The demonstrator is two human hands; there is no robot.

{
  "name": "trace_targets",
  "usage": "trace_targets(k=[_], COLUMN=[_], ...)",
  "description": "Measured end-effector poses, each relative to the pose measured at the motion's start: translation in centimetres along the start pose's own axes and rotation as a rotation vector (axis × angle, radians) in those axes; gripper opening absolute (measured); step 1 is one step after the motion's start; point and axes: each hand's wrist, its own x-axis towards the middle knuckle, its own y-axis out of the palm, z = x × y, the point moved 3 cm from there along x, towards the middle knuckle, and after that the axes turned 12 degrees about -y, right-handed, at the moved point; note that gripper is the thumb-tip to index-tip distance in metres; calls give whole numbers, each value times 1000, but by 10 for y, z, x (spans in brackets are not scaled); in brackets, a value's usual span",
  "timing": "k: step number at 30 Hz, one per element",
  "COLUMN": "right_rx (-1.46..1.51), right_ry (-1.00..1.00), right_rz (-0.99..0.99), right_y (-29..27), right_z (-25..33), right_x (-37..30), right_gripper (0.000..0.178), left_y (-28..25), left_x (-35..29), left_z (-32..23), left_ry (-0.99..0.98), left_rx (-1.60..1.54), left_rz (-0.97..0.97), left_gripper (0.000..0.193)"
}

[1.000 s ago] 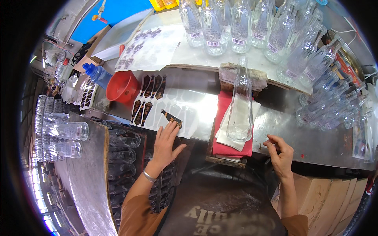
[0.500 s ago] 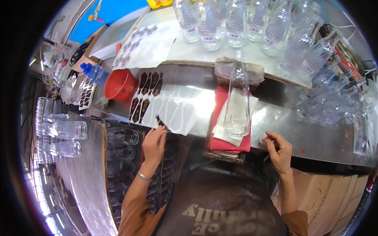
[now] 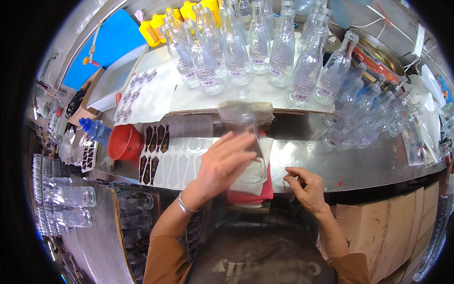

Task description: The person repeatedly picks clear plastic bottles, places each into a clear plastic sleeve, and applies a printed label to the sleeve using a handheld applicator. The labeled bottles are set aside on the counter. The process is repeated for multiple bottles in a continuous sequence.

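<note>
My left hand [image 3: 222, 165], smeared by motion, passes over a clear glass bottle [image 3: 257, 177]. A dark tie-shaped label [image 3: 257, 154] shows at its fingertips, apparently pinched there. The bottle lies on a white cloth [image 3: 266, 146] over a red cloth [image 3: 268, 182], its neck toward a folded rag pad [image 3: 262, 113]; my left hand hides part of it. To the right of the cloths, my right hand [image 3: 307, 189] is closed, thumb and fingers around something small that I cannot make out. A backing sheet [image 3: 182, 165] with several dark labels lies left of the bottle.
Clear bottles [image 3: 236, 61] stand on the raised shelf, and more [image 3: 366, 118] at the right. A red bowl [image 3: 125, 142] and a blue bottle [image 3: 94, 130] are left of the labels. Cardboard boxes [image 3: 364, 227] stand below right; bottles [image 3: 71, 196] lie stacked at left.
My left hand has moved from the label sheet up and right over the bottle, bringing a dark label off the sheet. My right hand stays beside the cloths. The view has shifted.
</note>
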Motion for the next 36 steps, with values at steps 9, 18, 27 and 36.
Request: trace_targets(k=[9,18,27,36], right_rx=[105,213,116,201], right_ry=[79,104,119,133], right_rz=[83,136,145,151], right_y=[12,47,51,48], right_z=[-4,3,2,-1], right_x=[37,131,134,137], right_gripper=[24,43,42,40], left_y=[1,27,29,24], left_x=[-27,-14,-13,-3], left_z=[-3,18,20,28], left_ry=[-21,-354,-341,-467], left_rx=[-26,-142,-171,-308], left_rz=[116,-21,-58,-70], left_gripper=[27,63,66,63])
